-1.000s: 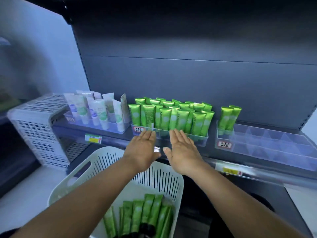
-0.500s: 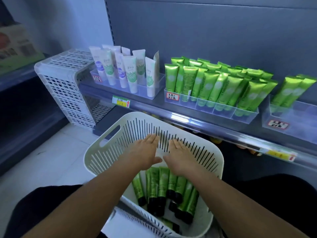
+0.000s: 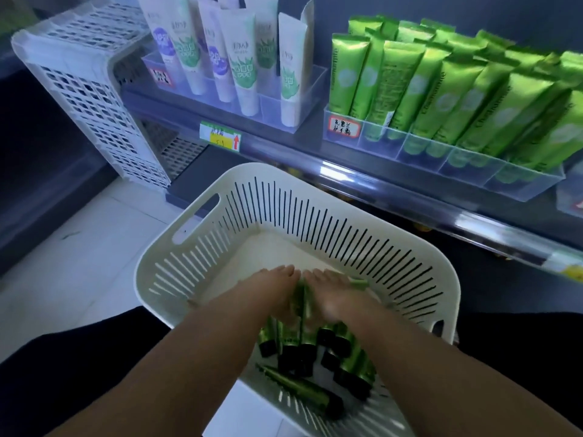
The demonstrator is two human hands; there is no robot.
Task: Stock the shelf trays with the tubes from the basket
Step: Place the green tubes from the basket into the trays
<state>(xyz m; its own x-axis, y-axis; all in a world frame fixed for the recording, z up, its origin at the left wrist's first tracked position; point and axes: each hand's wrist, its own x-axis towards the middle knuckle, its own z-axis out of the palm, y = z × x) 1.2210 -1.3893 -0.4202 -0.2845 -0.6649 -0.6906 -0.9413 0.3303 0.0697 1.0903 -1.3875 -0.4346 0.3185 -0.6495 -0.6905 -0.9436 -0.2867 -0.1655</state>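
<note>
Both hands are reaching down into the white slotted plastic basket (image 3: 315,216), which is sitting on the floor below the shelf, at 6 o'clock from the trays. The left hand (image 3: 268,291) and the right hand (image 3: 339,298) are lying side by side, fingers pointing toward 12 o'clock, on top of the green tubes with black caps (image 3: 303,348) that are piled in the near half of the basket. The fingers of both hands are appearing fairly straight, but motion blur is hiding the fingertips, so it cannot be determined whether either hand is gripping a tube. One tube is showing between the two hands.

On the shelf, the clear plastic tray at 1 o'clock (image 3: 473,159) is holding standing rows of green tubes (image 3: 441,89). The clear tray at 11 o'clock (image 3: 303,99) is holding white tubes with green and purple print (image 3: 239,64). A white perforated plastic crate (image 3: 79,89) is standing at 10 o'clock.
</note>
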